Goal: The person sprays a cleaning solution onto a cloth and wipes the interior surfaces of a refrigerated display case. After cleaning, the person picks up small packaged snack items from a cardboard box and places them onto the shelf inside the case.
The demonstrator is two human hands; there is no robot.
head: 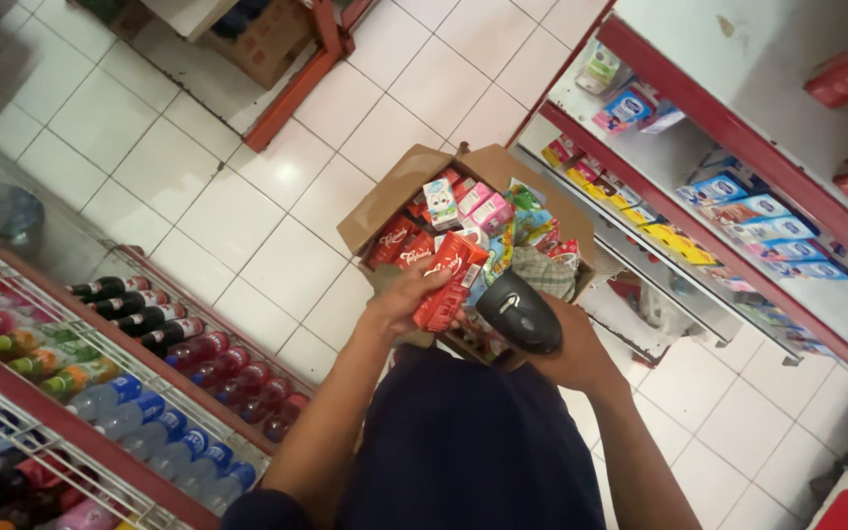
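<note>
1. The left hand (406, 294) has its grip closed around a red carton (449, 278), fingers wrapped over its near edge, holding it tilted above the open cardboard box (385, 201).
2. The right hand (566, 348) is clenched on a black handheld scanner (517, 311), whose rounded head sits just beside the red carton, nearly touching its lower corner.
3. Beyond both grips, the cardboard box is packed with small cartons (463, 211) in red, pink, white and green, standing and leaning against each other.
4. Off to the left hand's side runs a shelf of bottled drinks (149, 383), dark, red and blue ones in rows.
5. Off to the right hand's side stands a red-edged shelf (738, 147) carrying blue and yellow packets.
6. White floor tiles (247, 226) lie under the box.
</note>
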